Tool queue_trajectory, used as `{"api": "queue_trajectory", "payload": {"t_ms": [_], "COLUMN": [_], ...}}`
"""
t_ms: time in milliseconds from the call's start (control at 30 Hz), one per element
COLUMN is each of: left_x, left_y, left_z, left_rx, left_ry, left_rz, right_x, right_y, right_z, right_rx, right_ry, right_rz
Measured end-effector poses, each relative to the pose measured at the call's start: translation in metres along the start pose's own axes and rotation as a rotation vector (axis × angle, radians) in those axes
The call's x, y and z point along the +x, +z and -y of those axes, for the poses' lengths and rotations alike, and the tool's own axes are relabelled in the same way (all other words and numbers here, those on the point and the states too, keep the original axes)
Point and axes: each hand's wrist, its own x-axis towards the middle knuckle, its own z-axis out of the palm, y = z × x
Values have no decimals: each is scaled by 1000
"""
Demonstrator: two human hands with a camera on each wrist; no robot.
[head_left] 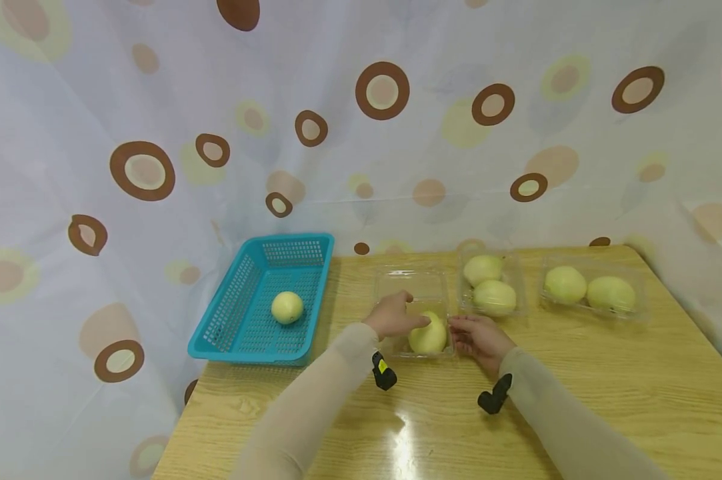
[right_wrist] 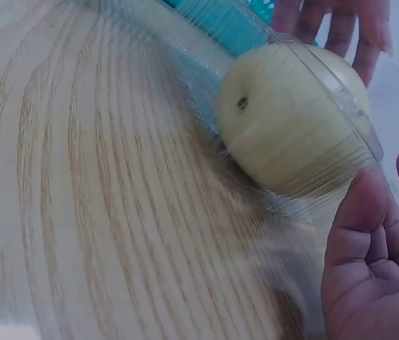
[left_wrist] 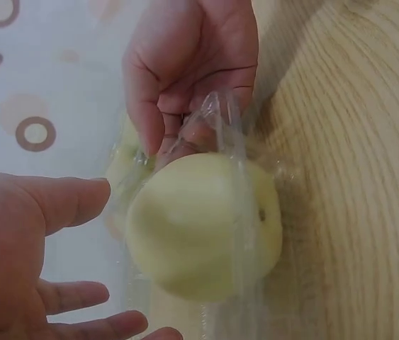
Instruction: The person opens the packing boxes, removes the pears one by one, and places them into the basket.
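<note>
A clear plastic clamshell box (head_left: 413, 285) lies with its lid folded back on the table. One pale yellow melon (head_left: 429, 337) sits in the right part of its base, a small dark mark at its end. My left hand (head_left: 393, 316) hovers over the box beside the melon; in the left wrist view its fingers (left_wrist: 75, 296) are spread and hold nothing. At the box's right edge, my right hand (head_left: 482, 340) has curled fingers and holds the rim by the corner. The right wrist view shows a fingertip (right_wrist: 369, 195) against the clear plastic.
A blue perforated basket (head_left: 217, 327) stands to the left with one melon (head_left: 287, 307) inside. Farther right are two clear boxes, one with melons (head_left: 495, 297), the other also with melons (head_left: 611, 294). A patterned curtain (head_left: 397, 160) hangs behind the wooden table (head_left: 577, 373).
</note>
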Motion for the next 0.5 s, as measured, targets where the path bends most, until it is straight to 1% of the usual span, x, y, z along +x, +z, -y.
{"api": "queue_trajectory", "payload": {"t_ms": [100,200,300,500], "left_x": [5,9,8,5], "left_y": [8,15,19,25], "left_z": [3,5,4,1], "left_rx": [-4,-13,-36,-46], "left_ry": [-42,-66,-61,-36], "left_rz": [3,10,18,16], "right_x": [0,0,-1,-2], "right_y": [-1,-1,1,-1], "right_z": [0,0,0,-1], "right_rx": [10,6,11,30], "right_ry": [7,17,17,14], "right_rz": [-1,-3,-3,-8]}}
